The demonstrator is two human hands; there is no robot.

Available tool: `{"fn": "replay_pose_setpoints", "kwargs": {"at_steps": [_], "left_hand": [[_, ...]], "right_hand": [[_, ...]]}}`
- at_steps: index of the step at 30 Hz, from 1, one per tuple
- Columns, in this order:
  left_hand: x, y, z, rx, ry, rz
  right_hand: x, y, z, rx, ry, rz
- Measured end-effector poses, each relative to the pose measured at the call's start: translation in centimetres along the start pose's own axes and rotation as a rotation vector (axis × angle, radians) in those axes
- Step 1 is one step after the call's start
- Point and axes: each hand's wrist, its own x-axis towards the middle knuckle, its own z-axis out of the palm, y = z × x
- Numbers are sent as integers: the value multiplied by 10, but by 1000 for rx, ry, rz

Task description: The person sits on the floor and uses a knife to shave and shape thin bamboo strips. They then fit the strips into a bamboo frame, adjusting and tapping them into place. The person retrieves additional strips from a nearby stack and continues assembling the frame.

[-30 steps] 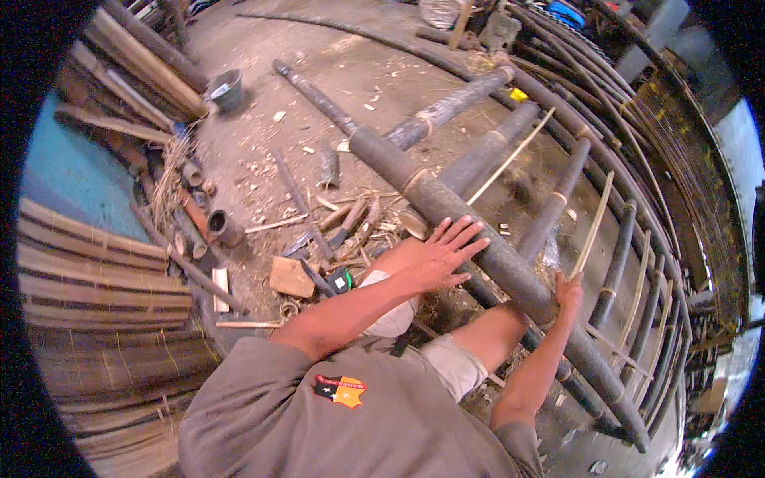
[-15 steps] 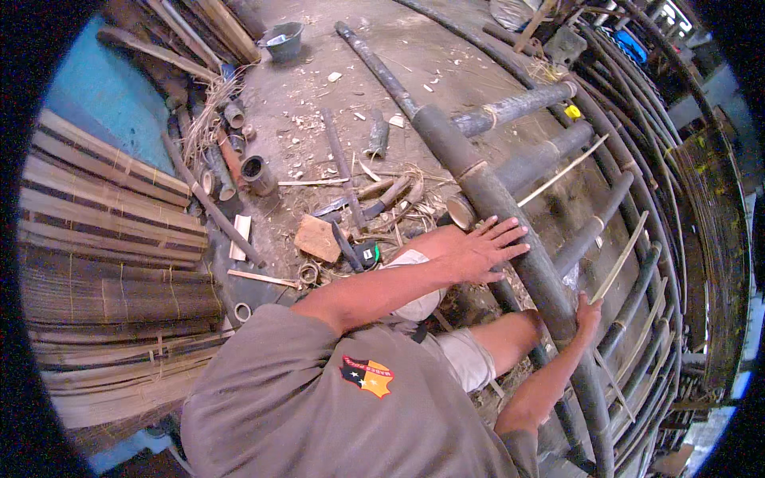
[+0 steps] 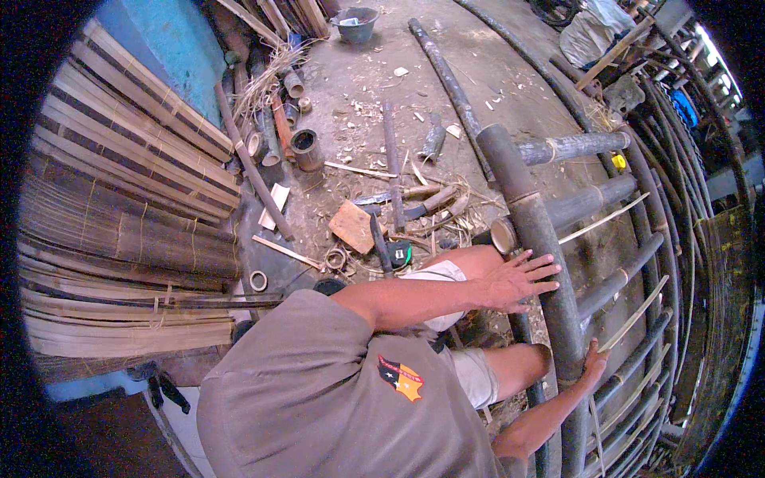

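Observation:
My left hand (image 3: 522,283) lies with spread fingers against the side of a thick dark bamboo pole (image 3: 550,275), the near rail of a ladder-like bamboo frame. Lower along that pole, my right hand (image 3: 591,366) is closed round its right side, some fingers hidden. Several bamboo crosspieces (image 3: 610,291) run from the pole to the far rail. One crosspiece's cut end (image 3: 504,233) juts out left of the pole, just above my left hand. A thin pale bamboo strip (image 3: 635,316) lies close to my right hand.
On the floor to the left are a wooden block (image 3: 352,226), a tape measure (image 3: 399,254), a curved-handled blade (image 3: 426,205) and shavings. Bamboo slat bundles (image 3: 127,231) stand at far left. A bucket (image 3: 356,28) and a loose pole (image 3: 454,95) lie beyond.
The view has shifted, so the scene sits further right in the picture. Both hands keep their places on the pole; no grip has visibly changed.

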Motion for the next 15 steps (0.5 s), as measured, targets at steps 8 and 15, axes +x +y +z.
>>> {"fn": "replay_pose_setpoints", "kwargs": {"at_steps": [8, 15], "left_hand": [[1, 5, -5, -18, -54, -2], [8, -22, -12, 17, 28, -21]], "right_hand": [[-10, -4, -7, 1, 24, 31], [-24, -42, -16, 17, -25, 59]]}}
